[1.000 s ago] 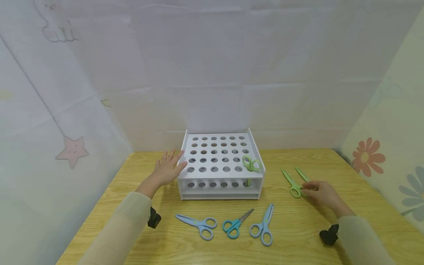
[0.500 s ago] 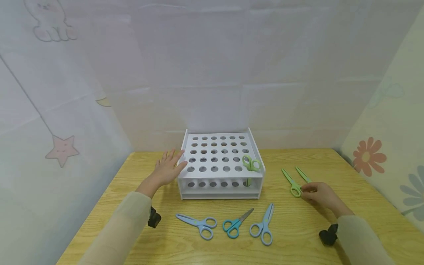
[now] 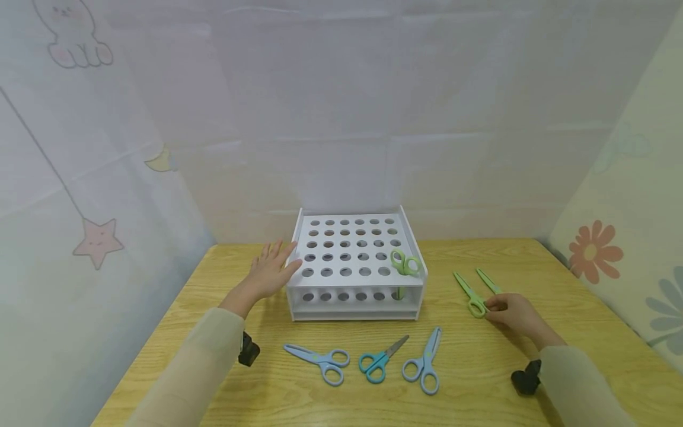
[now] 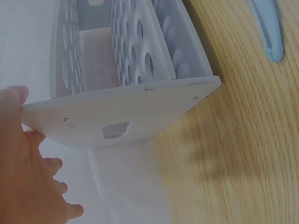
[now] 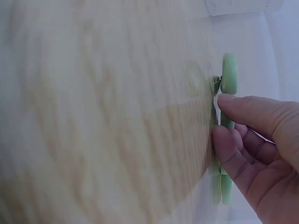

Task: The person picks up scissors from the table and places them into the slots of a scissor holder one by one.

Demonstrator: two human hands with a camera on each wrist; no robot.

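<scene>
My left hand [image 3: 267,274] lies with spread fingers at the left side of a white rack [image 3: 341,281], a two-level stand with rows of round holes. In the left wrist view, the thumb is at the edge of its side panel [image 4: 121,112]. Green scissors [image 3: 407,264] stand handles-up in the front right hole. My right hand [image 3: 516,315] pinches the handle of other green scissors [image 3: 467,292], lying at the right with their blades pointing away. Beside them is one more pair of green scissors [image 3: 488,280], its handles hidden by the hand.
In front of the rack lie light blue scissors [image 3: 316,358], teal scissors with a metal blade [image 3: 382,359] and another light blue pair [image 3: 425,363]. They rest on a wood-grain table [image 3: 256,403]. A pale cloth wall [image 3: 341,118] rises behind the rack.
My right hand has shifted slightly left over the green scissors' handles, covering more of them. The left hand and the rack stay in place.
</scene>
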